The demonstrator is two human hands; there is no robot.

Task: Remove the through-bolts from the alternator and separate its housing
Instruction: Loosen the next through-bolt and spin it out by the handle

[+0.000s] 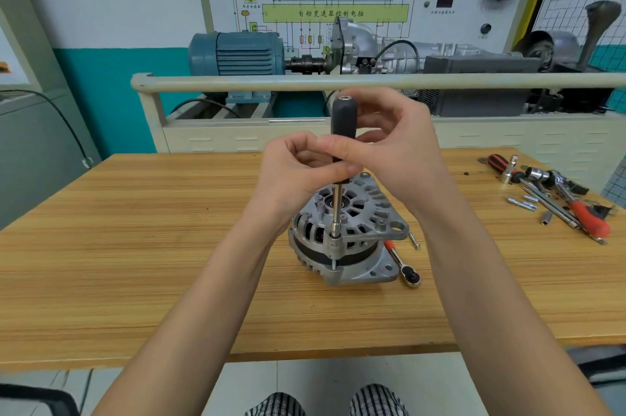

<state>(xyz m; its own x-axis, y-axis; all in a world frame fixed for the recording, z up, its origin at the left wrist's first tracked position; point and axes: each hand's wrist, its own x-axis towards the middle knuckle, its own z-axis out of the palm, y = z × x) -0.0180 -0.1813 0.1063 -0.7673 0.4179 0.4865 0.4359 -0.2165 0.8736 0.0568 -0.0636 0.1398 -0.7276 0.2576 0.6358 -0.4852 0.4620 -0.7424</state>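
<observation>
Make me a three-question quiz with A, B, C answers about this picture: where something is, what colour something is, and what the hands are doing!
1. Where does the small ratchet lie?
A. On the table right of the alternator
B. On top of the alternator
C. On the floor

2. What colour is the nut driver's handle?
A. Yellow
B. Black
C. White

3. What are the hands doing?
A. Both lie flat on the table
B. Both hold the driver's handle
C. One lifts the alternator

Answers:
1 A: it lies on the wooden table beside the alternator.
2 B: the grip is black above a silver shaft.
3 B: the left hand and right hand grip the upright driver, its socket on a bolt.
</observation>
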